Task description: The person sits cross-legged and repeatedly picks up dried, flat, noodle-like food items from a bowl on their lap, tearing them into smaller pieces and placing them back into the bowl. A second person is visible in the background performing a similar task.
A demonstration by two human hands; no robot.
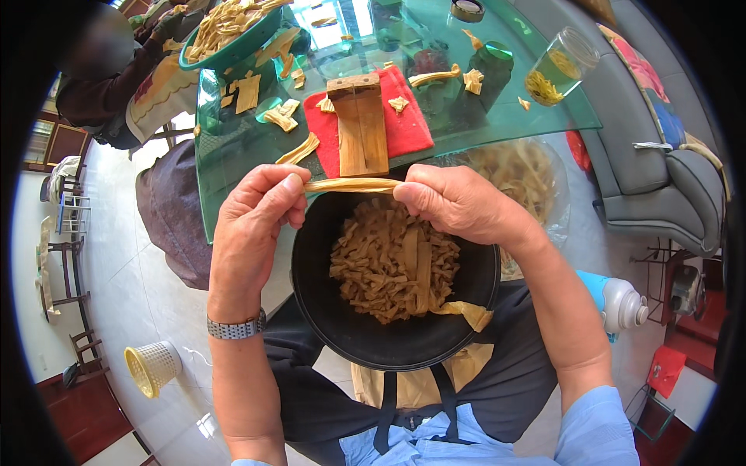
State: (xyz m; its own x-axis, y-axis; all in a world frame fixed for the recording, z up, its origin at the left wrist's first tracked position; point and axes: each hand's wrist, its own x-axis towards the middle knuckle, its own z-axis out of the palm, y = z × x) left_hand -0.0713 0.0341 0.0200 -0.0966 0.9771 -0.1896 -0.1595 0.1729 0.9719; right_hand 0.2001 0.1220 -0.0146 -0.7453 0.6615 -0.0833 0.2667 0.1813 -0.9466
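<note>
A long, yellowish-tan dried strip [351, 186] is stretched level between my hands, just above the far rim of a black bowl. My left hand [268, 194] pinches its left end between thumb and fingers. At the other end my right hand [447, 194] is closed around it, thumb on top. The black bowl [311, 311] rests on my lap. Inside lies a heap of short tan cut pieces [388, 264], and a longer strip [466, 314] hangs over its right rim. Right beyond the strip, a wooden block [361, 132] stands on a red cloth [412, 128] at the table edge.
The green glass table [497, 128] holds scattered strips, a jar [561, 66] of yellowish liquid and a heaped green basin [264, 35]. Below its edge is a clear bag [536, 175] of strips. A co-worker [101, 93] sits far left. A flask [622, 304] stands right, a basket [154, 367] left.
</note>
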